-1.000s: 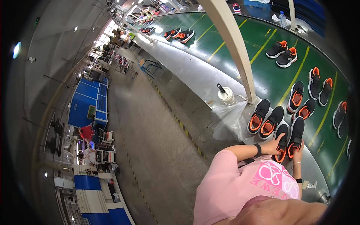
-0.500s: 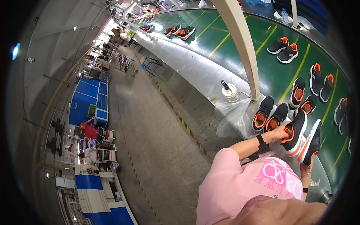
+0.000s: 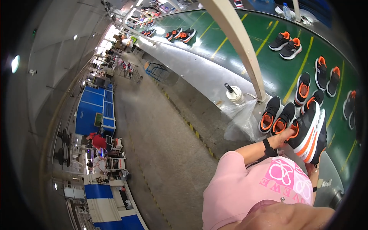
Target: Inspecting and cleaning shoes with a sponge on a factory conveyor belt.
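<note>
My left hand (image 3: pixel 285 138) is closed on the heel end of a black sneaker (image 3: pixel 305 124) with orange lining and a white-and-orange sole. Its fingers go partly into the shoe's opening. A matching sneaker (image 3: pixel 322 140) is in my right hand (image 3: pixel 311 168), which is largely hidden below it. The two shoes are held upright, soles turned toward each other and touching or nearly so. Beside my left hand, a pair of like sneakers (image 3: pixel 270 115) stands at the edge of the green conveyor belt (image 3: pixel 249 40).
More sneakers (image 3: pixel 303 90) stand in pairs along the belt. A pale metal post (image 3: pixel 245 50) rises at its near edge. By its foot are a white container (image 3: pixel 235 94) with a black-handled tool and a clear plastic bag (image 3: pixel 241 124). A concrete aisle (image 3: pixel 165 153) runs to the left.
The two held sneakers have come together sole to sole, closing the gap between them. Both have tilted slightly. My view has shifted a little.
</note>
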A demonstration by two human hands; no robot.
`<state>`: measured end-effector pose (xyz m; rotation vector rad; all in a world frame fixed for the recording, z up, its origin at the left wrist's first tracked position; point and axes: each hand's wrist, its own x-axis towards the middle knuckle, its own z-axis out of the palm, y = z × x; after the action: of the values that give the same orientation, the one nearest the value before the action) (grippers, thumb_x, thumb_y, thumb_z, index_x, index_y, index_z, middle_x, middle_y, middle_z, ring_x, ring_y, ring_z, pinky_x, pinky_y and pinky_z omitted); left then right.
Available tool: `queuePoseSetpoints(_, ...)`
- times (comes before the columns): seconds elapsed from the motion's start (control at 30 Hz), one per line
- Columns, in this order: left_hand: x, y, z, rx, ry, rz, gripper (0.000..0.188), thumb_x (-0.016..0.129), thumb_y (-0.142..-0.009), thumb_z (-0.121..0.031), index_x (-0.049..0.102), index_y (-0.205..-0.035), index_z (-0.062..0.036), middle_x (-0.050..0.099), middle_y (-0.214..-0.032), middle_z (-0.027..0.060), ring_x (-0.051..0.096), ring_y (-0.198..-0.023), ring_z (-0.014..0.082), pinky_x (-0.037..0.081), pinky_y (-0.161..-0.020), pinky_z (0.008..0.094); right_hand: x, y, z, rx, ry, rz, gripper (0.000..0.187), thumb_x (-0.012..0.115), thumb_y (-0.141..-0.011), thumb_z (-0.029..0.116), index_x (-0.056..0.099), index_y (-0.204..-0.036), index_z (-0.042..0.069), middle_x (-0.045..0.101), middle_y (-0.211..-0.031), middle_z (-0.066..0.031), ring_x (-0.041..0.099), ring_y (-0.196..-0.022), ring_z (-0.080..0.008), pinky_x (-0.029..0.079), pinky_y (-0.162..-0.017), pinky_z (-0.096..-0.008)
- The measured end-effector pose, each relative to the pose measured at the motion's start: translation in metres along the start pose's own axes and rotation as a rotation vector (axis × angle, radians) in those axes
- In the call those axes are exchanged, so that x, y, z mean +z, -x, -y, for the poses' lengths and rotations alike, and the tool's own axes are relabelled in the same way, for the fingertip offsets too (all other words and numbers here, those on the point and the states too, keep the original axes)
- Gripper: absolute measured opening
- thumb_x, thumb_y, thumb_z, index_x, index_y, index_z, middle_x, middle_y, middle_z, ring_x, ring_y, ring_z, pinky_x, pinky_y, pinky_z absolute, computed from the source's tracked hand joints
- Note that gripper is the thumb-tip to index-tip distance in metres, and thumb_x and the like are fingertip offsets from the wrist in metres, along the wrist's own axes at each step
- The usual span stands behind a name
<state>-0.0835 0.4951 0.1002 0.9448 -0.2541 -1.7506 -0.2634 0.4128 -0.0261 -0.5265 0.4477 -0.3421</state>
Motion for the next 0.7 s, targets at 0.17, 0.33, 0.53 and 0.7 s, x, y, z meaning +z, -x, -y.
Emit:
queuePoseSetpoints(0.17, -0.050, 0.006, 0.028, -0.041, -0.193, -0.082, 0.054, 0.059, -0.093, -0.039, 0.051, -0.138, -0.0094, 0.059, -0.133, 0.0018, 0.059, -0.119, 0.0198, 0.045, -0.102, 0.0375, 0.036, 0.024, 0.015, 0.047, -0.197, -0.138, 0.044, 0.050, -0.103, 0.029, 0.052, -0.137, 0.001, 0.061, -0.135, -0.0099, 0.062, -0.118, -0.0213, 0.048, -0.104, -0.0394)
queuePoseSetpoints(0.33, -0.027, 0.025, 0.001, 0.176, -0.292, -0.055, 0.045, 0.055, -0.097, -0.033, 0.054, -0.135, -0.0083, 0.062, -0.128, 0.0066, 0.060, -0.117, 0.0193, 0.048, -0.100, 0.0337, 0.022, 0.060, 0.035, -0.049, -0.417, -0.340, 0.044, 0.051, -0.103, 0.029, 0.051, -0.137, 0.001, 0.060, -0.136, -0.0104, 0.062, -0.118, -0.0216, 0.048, -0.104, -0.0395)
queuePoseSetpoints(0.53, -0.054, -0.020, 0.014, -0.038, 0.268, 0.134, 0.043, 0.050, -0.102, -0.034, 0.057, -0.130, -0.0020, 0.063, -0.130, 0.0099, 0.063, -0.115, 0.0231, 0.052, -0.100, 0.0371, 0.022, 0.067, 0.030, -0.106, -0.298, -0.246, 0.043, 0.059, -0.099, 0.022, 0.054, -0.135, -0.001, 0.062, -0.132, -0.0116, 0.064, -0.114, -0.0197, 0.051, -0.102, -0.0352)
queuePoseSetpoints(0.7, -0.053, -0.021, 0.012, -0.050, 0.259, 0.194, 0.046, 0.051, -0.102, -0.035, 0.055, -0.134, -0.0012, 0.061, -0.133, 0.0107, 0.061, -0.118, 0.0242, 0.050, -0.103, 0.0373, 0.015, 0.069, 0.026, -0.125, -0.102, -0.339, 0.047, 0.061, -0.098, 0.028, 0.055, -0.135, 0.001, 0.063, -0.131, -0.0129, 0.065, -0.113, -0.0198, 0.052, -0.100, -0.0358)
